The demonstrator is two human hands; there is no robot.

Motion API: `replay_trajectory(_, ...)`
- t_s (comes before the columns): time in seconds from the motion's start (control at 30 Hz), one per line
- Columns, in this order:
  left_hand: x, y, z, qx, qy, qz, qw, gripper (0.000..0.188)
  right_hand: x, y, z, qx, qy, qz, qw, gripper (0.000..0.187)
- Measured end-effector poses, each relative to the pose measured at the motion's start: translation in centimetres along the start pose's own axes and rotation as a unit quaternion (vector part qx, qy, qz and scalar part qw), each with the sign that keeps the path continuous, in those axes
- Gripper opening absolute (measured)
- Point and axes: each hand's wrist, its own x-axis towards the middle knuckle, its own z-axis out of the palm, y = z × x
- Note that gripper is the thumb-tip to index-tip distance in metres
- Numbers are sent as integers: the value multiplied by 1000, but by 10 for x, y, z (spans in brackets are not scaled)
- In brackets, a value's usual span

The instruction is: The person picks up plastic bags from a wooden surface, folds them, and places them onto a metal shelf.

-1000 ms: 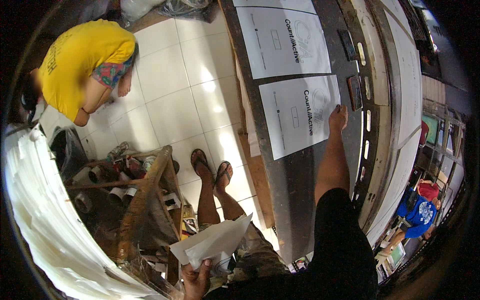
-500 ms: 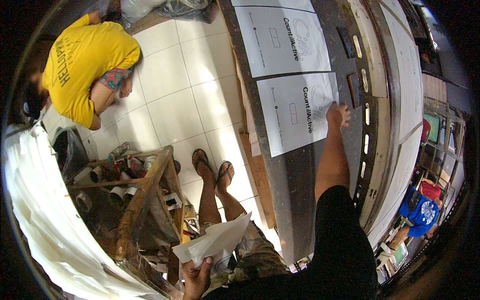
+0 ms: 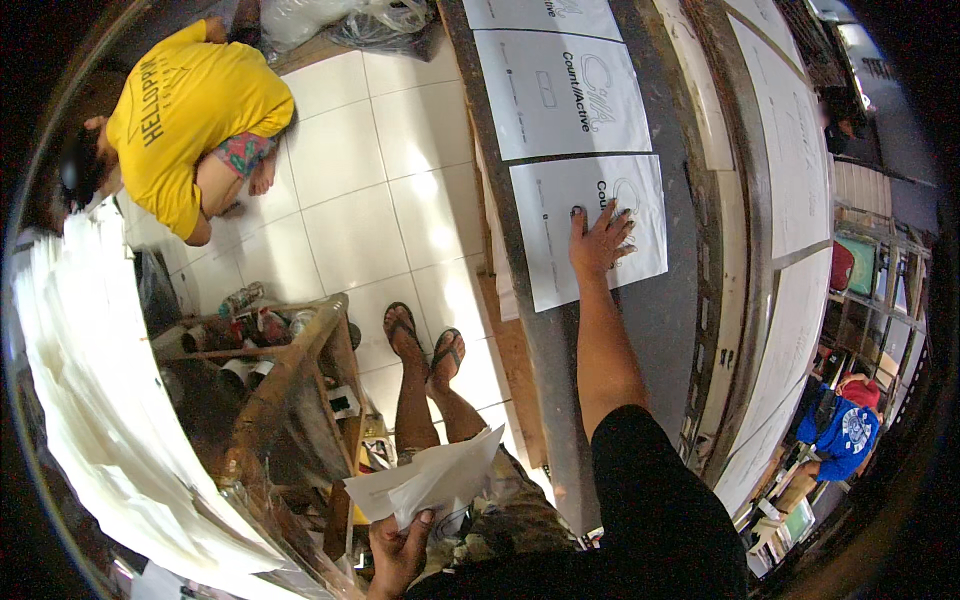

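On the long dark table lies a white printed sheet (image 3: pixel 552 250) with dark lettering and an outlined logo. My right hand (image 3: pixel 602 238) rests palm down on this sheet, fingers spread, hiding part of the print. Farther along, a second sheet (image 3: pixel 545 110) with the same print lies just beyond it, a narrow gap between them. Low in the view, in front of my body, my left hand (image 3: pixel 402 555) is closed on a few loose white papers (image 3: pixel 430 480), thumb on top. The papers are bent and overlap.
The dark table (image 3: pixel 630 370) has a slotted rail along its right side, with more white sheets (image 3: pixel 790 150) beyond. A wooden rack (image 3: pixel 285 375) with cans stands left of my legs. A person in yellow (image 3: pixel 200 120) crouches far left; another in blue (image 3: pixel 845 430) is far right.
My right hand has moved left, from the near sheet's right edge onto its printed face. The view has shifted slightly. My left hand keeps its hold on the papers.
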Motion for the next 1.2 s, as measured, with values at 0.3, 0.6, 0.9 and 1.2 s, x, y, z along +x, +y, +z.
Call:
replay_trajectory(0.3,-11,-20,2,9,-39,-33,999,23,-83,-49,-90,368,-168,-128,906,65)
replay_trajectory(0.6,-46,-1,-5,-159,74,-6,984,28,-266,-72,-246,507,-511,-435,541,31)
replay_trajectory(0.9,-90,-56,-17,-145,49,43,987,40,-299,-39,-305,462,-498,-436,590,17)
replay_trajectory(1.2,-169,-85,-29,-118,59,92,987,40,-329,-5,-357,401,-355,-382,753,17)
